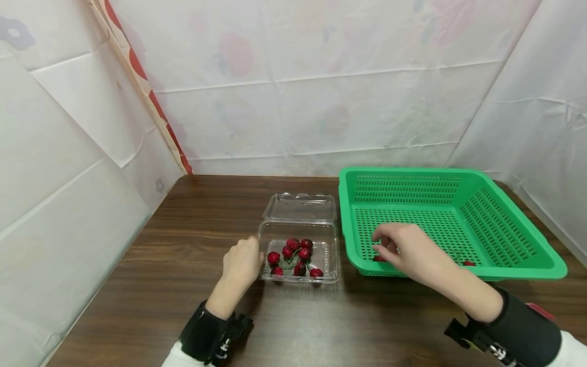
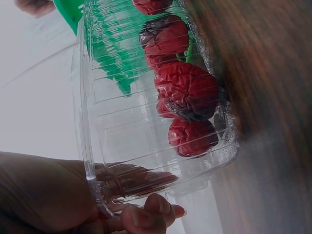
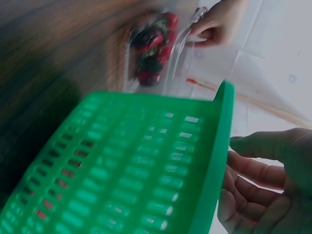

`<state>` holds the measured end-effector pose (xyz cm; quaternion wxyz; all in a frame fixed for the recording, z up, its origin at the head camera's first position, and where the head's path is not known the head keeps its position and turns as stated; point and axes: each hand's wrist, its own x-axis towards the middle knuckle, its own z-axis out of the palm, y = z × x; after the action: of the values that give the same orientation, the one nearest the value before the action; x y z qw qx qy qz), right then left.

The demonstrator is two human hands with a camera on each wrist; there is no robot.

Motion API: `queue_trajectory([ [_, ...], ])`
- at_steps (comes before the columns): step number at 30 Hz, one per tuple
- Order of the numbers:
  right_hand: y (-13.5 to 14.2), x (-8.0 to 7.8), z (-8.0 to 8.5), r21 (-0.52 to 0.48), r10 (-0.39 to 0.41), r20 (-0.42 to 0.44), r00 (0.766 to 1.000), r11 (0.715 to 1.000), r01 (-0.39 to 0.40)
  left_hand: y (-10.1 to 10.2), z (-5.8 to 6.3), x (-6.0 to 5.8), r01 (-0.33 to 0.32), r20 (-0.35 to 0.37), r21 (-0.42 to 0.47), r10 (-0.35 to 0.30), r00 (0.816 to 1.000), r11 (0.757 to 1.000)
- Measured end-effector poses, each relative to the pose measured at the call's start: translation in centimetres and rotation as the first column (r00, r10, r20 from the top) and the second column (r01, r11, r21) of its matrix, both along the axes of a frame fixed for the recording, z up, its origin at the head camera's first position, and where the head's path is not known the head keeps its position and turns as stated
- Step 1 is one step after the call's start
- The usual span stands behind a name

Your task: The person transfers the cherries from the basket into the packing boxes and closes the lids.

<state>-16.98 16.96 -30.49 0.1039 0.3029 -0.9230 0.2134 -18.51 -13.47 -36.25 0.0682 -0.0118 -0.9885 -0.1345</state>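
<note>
A clear plastic clamshell box (image 1: 330,239) sits on the table with its lid folded back. Several wrinkled red cherries (image 1: 293,244), some with green stems, lie in it. My left hand (image 1: 243,262) grips the box's left side wall, with fingertips showing by its corner in the left wrist view. Over the front left part of a green plastic basket (image 1: 472,176), my right hand (image 1: 405,250) hovers with fingers loosely bent, and no cherry shows between them. Beneath these fingers a cherry (image 1: 378,259) lies by the basket's front wall, partly hidden.
Another cherry (image 1: 469,263) lies farther right along the basket's front wall. The box's open lid (image 1: 300,208) lies toward the back, close to the basket's left side. White patterned sheets (image 1: 284,102) hang behind and beside the brown wooden table (image 1: 183,306).
</note>
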Motion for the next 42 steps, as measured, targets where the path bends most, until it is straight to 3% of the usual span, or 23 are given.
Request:
queue_trajectory([
  [11, 2.6, -1.9, -0.2, 0.043, -0.021, 0.200, 0.979, 0.999, 0.013, 0.0, -0.1, 0.0, -0.003, -0.003, -0.003, 0.003, 1.000, 1.000],
  [19, 3.4, -3.1, -0.6, 0.097, -0.040, 0.267, 0.963, 0.995, 0.014, 0.0, 0.0, 0.0, -0.004, -0.004, -0.002, 0.004, 1.000, 1.000],
  [26, 3.9, -4.0, -1.3, 0.154, -0.078, 0.354, 0.932, 0.988, 0.025, 0.0, -0.1, 0.0, -0.007, -0.006, -0.013, 0.007, 1.000, 1.000],
  [42, 5.5, -5.0, -3.3, 0.217, -0.129, 0.412, 0.902, 0.975, 0.041, 0.1, 0.0, 0.0, -0.010, -0.002, -0.012, 0.010, 1.000, 1.000],
])
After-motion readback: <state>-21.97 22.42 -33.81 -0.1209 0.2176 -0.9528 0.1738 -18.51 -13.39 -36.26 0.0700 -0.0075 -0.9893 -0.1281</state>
